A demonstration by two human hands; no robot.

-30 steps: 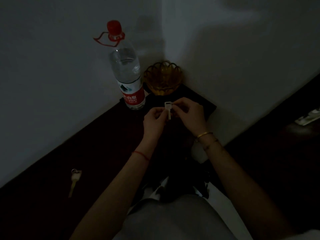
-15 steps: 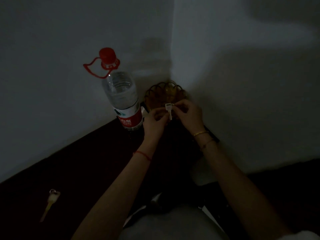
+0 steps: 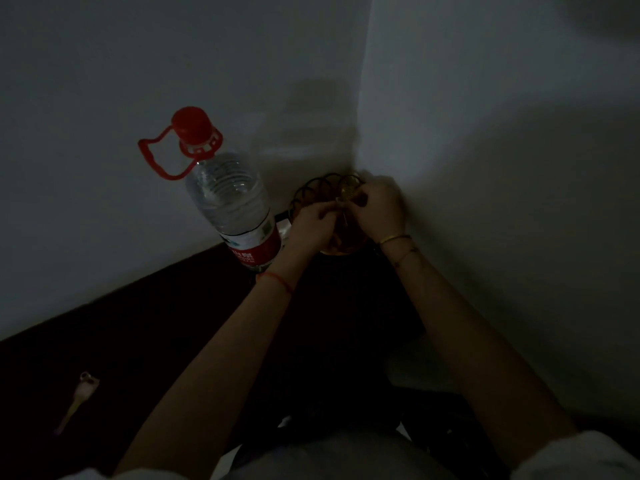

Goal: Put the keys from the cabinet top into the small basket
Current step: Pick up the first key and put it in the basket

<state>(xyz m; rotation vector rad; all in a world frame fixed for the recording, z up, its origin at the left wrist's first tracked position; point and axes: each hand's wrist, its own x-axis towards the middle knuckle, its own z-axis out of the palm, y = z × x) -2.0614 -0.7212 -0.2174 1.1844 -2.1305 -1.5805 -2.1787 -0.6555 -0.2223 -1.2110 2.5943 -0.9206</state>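
The scene is very dim. My left hand (image 3: 313, 226) and my right hand (image 3: 379, 211) are together over the small wire basket (image 3: 313, 188) in the wall corner on the dark cabinet top (image 3: 173, 323). Between their fingertips hangs a thin key (image 3: 344, 214), blade down, above the basket's amber inside. Both hands pinch it near its head. A second key (image 3: 78, 400) with a ring lies on the cabinet top at the far lower left, well away from both hands.
A large clear water bottle (image 3: 232, 202) with a red cap, red carry loop and red label stands just left of the basket, close to my left wrist. White walls meet in a corner behind the basket. The cabinet's right edge runs past my right forearm.
Both hands carried the key forward from above the cabinet top to over the basket. The camera tilted, so bottle and loose key sit lower in view.
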